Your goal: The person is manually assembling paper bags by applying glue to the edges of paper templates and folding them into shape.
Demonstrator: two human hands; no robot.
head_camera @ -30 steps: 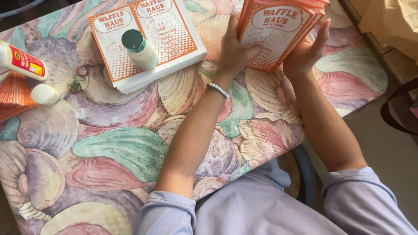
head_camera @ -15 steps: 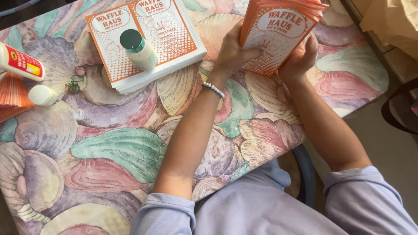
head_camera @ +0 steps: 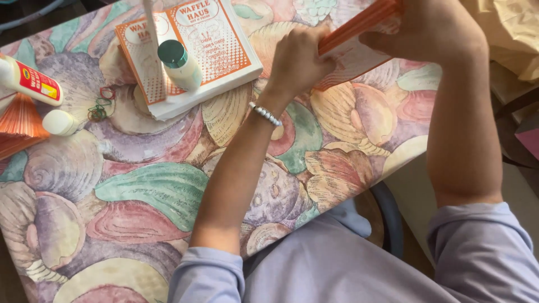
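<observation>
Seashell-patterned tablecloth (head_camera: pixel 168 191) covers the table in the head view, pastel shells from edge to edge. At one o'clock, both hands grip one orange pleated paper sheet (head_camera: pixel 359 25): the left hand (head_camera: pixel 297 59) closed on its lower folds, the right hand (head_camera: pixel 432 31) clamped over the upper end, which is cut off by the frame's top edge. A bead bracelet (head_camera: pixel 265 114) circles the left wrist. At eleven o'clock lies a stack of orange printed sheets (head_camera: pixel 224 45) with one green-capped glue bottle (head_camera: pixel 179 64) lying on it. At nine o'clock, two more bottles (head_camera: pixel 28 81), one (head_camera: pixel 60 122) small, and one folded orange fan (head_camera: pixel 19 120), partly cut off.
</observation>
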